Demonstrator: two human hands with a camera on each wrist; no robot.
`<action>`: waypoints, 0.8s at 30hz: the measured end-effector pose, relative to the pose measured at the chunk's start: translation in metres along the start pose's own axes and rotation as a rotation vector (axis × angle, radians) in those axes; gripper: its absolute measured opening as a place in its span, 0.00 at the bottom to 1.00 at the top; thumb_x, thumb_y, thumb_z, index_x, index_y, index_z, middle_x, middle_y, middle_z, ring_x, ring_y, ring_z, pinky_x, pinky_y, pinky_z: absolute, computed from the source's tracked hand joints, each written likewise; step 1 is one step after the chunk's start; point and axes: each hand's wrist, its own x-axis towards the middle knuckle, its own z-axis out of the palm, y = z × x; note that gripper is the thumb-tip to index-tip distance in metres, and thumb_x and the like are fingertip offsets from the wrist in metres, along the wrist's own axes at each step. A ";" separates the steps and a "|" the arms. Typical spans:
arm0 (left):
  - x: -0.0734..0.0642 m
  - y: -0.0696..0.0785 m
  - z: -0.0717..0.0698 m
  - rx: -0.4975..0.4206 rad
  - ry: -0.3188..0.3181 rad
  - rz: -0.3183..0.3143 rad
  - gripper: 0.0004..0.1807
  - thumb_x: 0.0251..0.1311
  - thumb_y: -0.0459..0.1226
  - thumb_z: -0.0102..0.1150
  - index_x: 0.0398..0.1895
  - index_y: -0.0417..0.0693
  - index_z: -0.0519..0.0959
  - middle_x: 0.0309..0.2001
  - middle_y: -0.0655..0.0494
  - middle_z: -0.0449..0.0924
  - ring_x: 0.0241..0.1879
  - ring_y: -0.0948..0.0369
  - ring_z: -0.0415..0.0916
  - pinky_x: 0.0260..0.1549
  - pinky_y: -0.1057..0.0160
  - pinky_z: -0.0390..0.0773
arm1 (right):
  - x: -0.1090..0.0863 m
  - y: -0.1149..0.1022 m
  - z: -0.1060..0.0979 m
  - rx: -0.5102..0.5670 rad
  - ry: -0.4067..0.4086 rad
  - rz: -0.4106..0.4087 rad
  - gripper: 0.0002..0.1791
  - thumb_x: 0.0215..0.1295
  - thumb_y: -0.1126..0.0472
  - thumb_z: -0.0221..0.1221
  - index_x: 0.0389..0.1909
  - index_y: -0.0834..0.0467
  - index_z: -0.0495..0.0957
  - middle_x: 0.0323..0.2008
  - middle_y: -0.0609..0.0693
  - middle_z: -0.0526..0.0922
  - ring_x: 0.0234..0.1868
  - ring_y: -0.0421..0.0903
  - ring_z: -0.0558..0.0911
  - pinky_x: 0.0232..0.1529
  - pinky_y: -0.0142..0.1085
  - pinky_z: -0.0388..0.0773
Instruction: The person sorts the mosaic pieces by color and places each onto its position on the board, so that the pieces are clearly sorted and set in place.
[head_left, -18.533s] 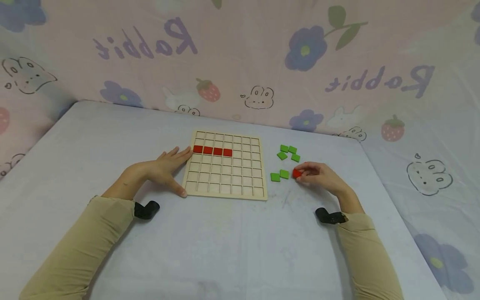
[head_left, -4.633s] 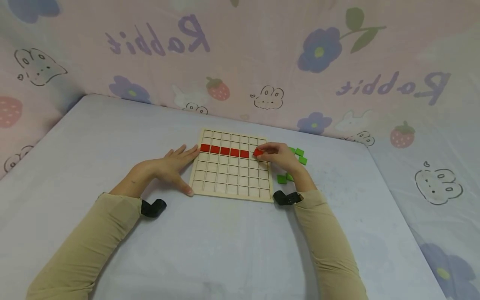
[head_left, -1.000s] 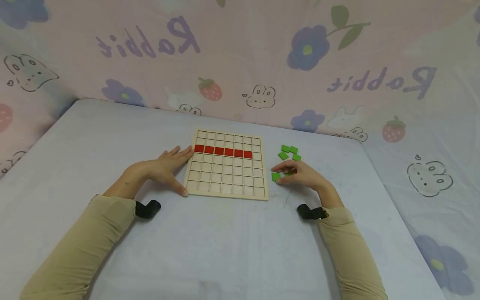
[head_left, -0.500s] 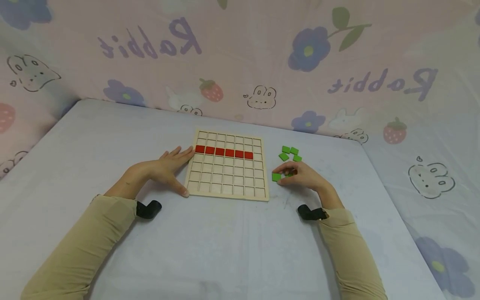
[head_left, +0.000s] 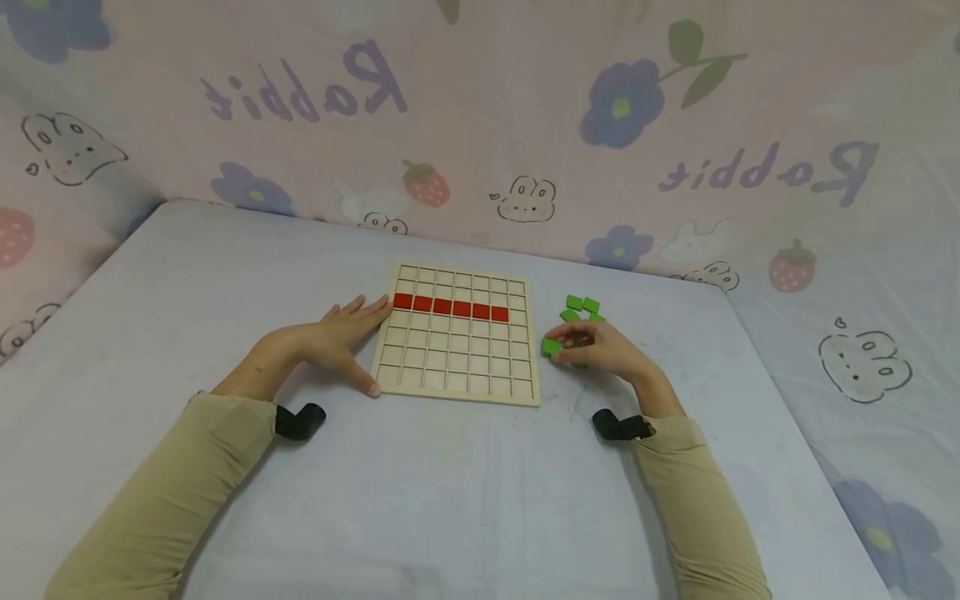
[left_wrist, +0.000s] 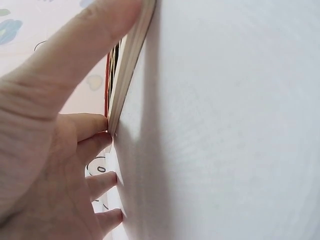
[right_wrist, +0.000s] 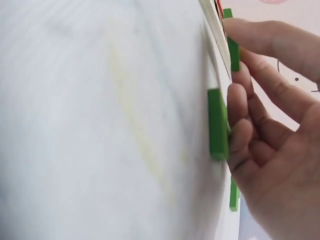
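A pale wooden grid board (head_left: 457, 397) lies on the table, with a row of several red tiles (head_left: 461, 309) set in its third row from the far side. Thumb and fingertips of my left hand (head_left: 330, 343) rest along the board's left edge, the fingers spread. To the right of the board, my right hand (head_left: 600, 346) pinches a green tile (head_left: 551, 347) between thumb and fingers; in the right wrist view this tile (right_wrist: 233, 52) is up off the table. Another green tile (right_wrist: 218, 125) lies under that hand, mostly hidden in the head view.
Several loose green tiles (head_left: 575, 302) lie just beyond my right hand. A white cloth covers the table (head_left: 465, 500), and a printed curtain (head_left: 480, 108) hangs behind its far edge. A black wrist camera (head_left: 300, 422) sticks out from each sleeve.
Red tiles have been added rightward along the board's row since the oldest frame. Over the last second, my right hand has taken hold of the green tile nearest the board and raised it.
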 end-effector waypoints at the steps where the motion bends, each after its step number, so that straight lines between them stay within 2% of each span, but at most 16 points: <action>1: 0.000 0.000 0.000 0.004 0.000 0.001 0.70 0.39 0.56 0.75 0.75 0.38 0.39 0.77 0.43 0.31 0.74 0.39 0.23 0.69 0.36 0.27 | 0.001 -0.001 0.000 -0.001 0.006 -0.002 0.23 0.56 0.58 0.68 0.52 0.59 0.80 0.44 0.56 0.78 0.43 0.46 0.74 0.43 0.32 0.72; 9: 0.000 0.001 0.000 0.005 0.001 -0.002 0.69 0.39 0.56 0.75 0.76 0.38 0.39 0.77 0.43 0.31 0.74 0.39 0.23 0.69 0.37 0.27 | 0.010 -0.011 0.004 0.029 0.032 -0.042 0.22 0.57 0.59 0.67 0.53 0.59 0.79 0.43 0.56 0.78 0.44 0.47 0.76 0.44 0.32 0.74; 15: 0.000 0.001 -0.001 0.013 0.000 -0.007 0.69 0.39 0.55 0.75 0.76 0.38 0.39 0.77 0.43 0.30 0.74 0.39 0.23 0.69 0.37 0.27 | 0.018 -0.022 0.009 0.041 0.048 -0.033 0.23 0.56 0.57 0.68 0.53 0.57 0.79 0.43 0.55 0.79 0.45 0.47 0.77 0.45 0.33 0.74; 24: 0.001 0.001 0.000 0.025 -0.002 -0.005 0.69 0.39 0.55 0.75 0.75 0.38 0.39 0.77 0.43 0.31 0.74 0.39 0.23 0.69 0.37 0.27 | 0.030 -0.036 0.017 0.077 0.034 -0.058 0.23 0.56 0.58 0.68 0.53 0.57 0.79 0.45 0.55 0.79 0.46 0.48 0.77 0.43 0.33 0.76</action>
